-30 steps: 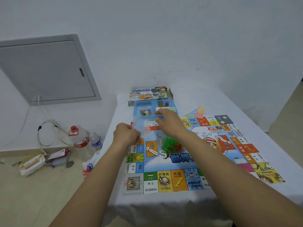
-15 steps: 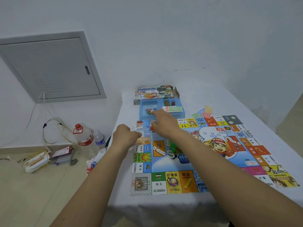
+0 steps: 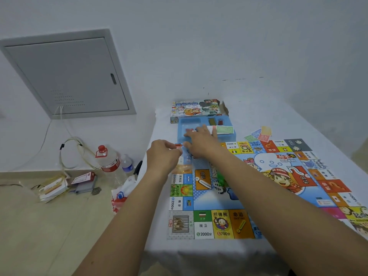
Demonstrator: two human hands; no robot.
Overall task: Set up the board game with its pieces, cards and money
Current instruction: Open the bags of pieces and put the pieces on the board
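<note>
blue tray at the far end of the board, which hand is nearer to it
Right. The right hand reaches over the blue tray, its fingers above the compartments. The left hand stays short of it, pinching a small clear bag over the board's corner.

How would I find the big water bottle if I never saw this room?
Start at the grey metal door set in the wall, then look down to the floor by the white table's left side. The big water bottle stands there, clear with a red cap and red label; the bottle beside it is much smaller.
</note>
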